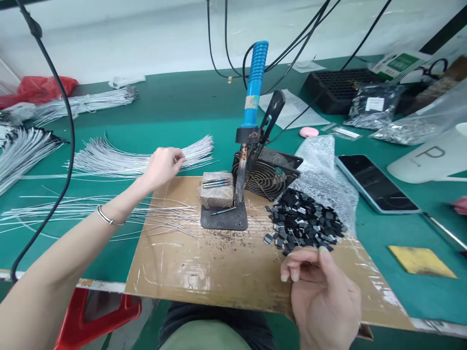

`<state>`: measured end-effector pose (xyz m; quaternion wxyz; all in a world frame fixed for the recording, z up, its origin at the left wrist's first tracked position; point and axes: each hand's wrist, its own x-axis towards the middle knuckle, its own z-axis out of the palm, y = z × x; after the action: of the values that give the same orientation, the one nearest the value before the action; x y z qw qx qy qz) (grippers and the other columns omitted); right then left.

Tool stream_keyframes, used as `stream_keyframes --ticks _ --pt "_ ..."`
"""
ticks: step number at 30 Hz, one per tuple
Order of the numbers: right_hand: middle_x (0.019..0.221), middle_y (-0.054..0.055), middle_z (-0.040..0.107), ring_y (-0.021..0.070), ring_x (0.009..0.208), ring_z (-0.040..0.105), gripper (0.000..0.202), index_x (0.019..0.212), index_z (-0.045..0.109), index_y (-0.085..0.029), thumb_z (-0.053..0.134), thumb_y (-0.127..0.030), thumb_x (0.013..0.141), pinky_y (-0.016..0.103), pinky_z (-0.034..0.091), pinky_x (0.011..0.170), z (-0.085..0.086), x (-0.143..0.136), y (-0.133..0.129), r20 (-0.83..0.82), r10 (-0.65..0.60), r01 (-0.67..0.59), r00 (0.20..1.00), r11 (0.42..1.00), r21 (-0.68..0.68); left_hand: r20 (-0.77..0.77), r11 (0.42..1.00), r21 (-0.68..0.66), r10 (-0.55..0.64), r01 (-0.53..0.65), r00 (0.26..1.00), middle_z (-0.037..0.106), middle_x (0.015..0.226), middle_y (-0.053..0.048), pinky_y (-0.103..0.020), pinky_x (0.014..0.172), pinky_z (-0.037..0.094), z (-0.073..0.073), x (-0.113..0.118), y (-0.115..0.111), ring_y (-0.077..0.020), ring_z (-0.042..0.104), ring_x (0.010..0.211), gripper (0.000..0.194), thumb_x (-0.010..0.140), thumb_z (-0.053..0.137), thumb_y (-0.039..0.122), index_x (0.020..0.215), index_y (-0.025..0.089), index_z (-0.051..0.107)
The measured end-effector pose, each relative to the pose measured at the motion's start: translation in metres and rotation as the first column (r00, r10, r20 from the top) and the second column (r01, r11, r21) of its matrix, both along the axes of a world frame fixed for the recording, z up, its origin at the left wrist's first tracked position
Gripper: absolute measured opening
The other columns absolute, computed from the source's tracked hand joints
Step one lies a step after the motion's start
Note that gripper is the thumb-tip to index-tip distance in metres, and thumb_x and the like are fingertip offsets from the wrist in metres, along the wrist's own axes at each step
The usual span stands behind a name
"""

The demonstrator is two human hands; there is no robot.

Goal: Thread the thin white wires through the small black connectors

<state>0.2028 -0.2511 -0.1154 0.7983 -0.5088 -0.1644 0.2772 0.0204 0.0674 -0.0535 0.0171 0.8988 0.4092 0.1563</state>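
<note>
White wires [113, 158] are partly covered by the left hand [164, 167], its fingertips bent close together; whether one is pinched cannot be told. They are fanned out on the green bench [175, 107], look thin, light and springy, and would best be taken near one end. Small black pieces [308, 221] are heaped just beyond the right hand [324, 291], whose fingers are curled near the thumb; whether one is held cannot be told. They look flat and smooth, so might slip unless pinched by the edges. Shiny brown cardboard [248, 279] is spread beneath. A rough block [217, 197] is set on a dark base [226, 222], with a ribbed blue handle [257, 65] held up, slightly tilted. Bubbly wrap [341, 194] is bunched beside the pieces.
</note>
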Motion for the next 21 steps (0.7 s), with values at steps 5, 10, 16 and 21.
stream_keyframes --ticks 5,10,16,21 --pt "0.059 0.005 0.064 0.0133 0.047 0.054 0.033 0.069 0.08 -0.014 0.074 -0.041 0.088 0.026 0.049 0.04 0.002 -0.001 0.001 0.006 -0.011 0.011 1.0 1.0 -0.015 -0.059 0.998 0.064 0.006 -0.002 0.998 0.072 0.097 -0.016 -0.04 0.082 0.046 -0.03 -0.005 -0.002 -0.0307 0.062 0.097 0.026 0.096 0.051 0.023 0.089 0.015 0.074" --pt "0.057 0.005 0.064 0.0135 0.046 0.054 0.034 0.068 0.08 -0.014 0.075 -0.041 0.087 0.026 0.049 0.04 0.002 0.0 0.001 0.011 -0.01 0.01 1.0 1.0 -0.009 -0.083 0.995 0.102 0.008 0.0 0.997 0.068 0.098 -0.018 -0.048 0.091 0.042 -0.038 0.002 -0.002 -0.0349 0.057 0.104 0.03 0.098 0.045 0.021 0.085 0.015 0.072" --pt "0.058 0.005 0.064 0.0131 0.047 0.055 0.035 0.068 0.08 -0.014 0.074 -0.041 0.088 0.026 0.049 0.04 0.002 0.0 0.001 0.023 -0.009 0.009 1.0 1.0 0.003 -0.024 0.996 0.08 -0.041 0.043 0.999 0.068 0.099 -0.018 -0.047 0.094 0.04 -0.039 0.003 0.001 -0.0333 0.059 0.104 0.026 0.097 0.047 0.02 0.081 0.016 0.066" --pt "0.058 0.005 0.064 0.0129 0.048 0.055 0.034 0.068 0.08 -0.013 0.074 -0.04 0.088 0.025 0.049 0.041 0.001 -0.001 0.001 -0.006 -0.008 0.008 1.0 1.0 0.0 0.141 0.998 0.062 -0.017 0.009 0.99 0.072 0.094 -0.014 -0.04 0.083 0.045 -0.023 -0.001 0.003 -0.0267 0.064 0.089 0.02 0.098 0.048 0.021 0.088 0.017 0.064"
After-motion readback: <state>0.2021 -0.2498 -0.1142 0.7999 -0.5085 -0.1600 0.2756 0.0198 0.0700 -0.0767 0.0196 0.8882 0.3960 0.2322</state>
